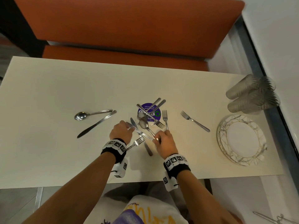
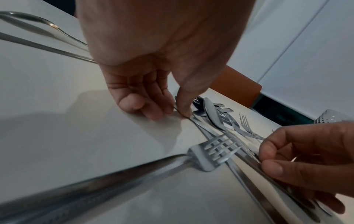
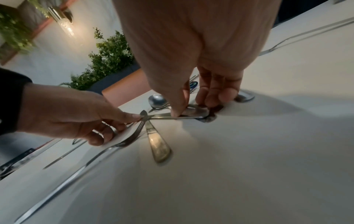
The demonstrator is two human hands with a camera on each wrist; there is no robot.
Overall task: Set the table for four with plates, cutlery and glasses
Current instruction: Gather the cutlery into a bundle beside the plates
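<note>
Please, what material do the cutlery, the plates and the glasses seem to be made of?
The cutlery looks like polished steel: silver-grey with mirror-like highlights. The stacked plates seem glazed ceramic or a lookalike: white and glossy, with thin gold lines on the rim. The glasses are see-through and ribbed; clear glass or plastic, I cannot tell which. The table has a matte cream surface, probably laminate.

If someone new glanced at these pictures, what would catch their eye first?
Both hands work a tangled cutlery pile at the table's centre: the left hand pinches a knife, the right hand a spoon handle. Stacked plates and glasses wait at the right edge.
</note>
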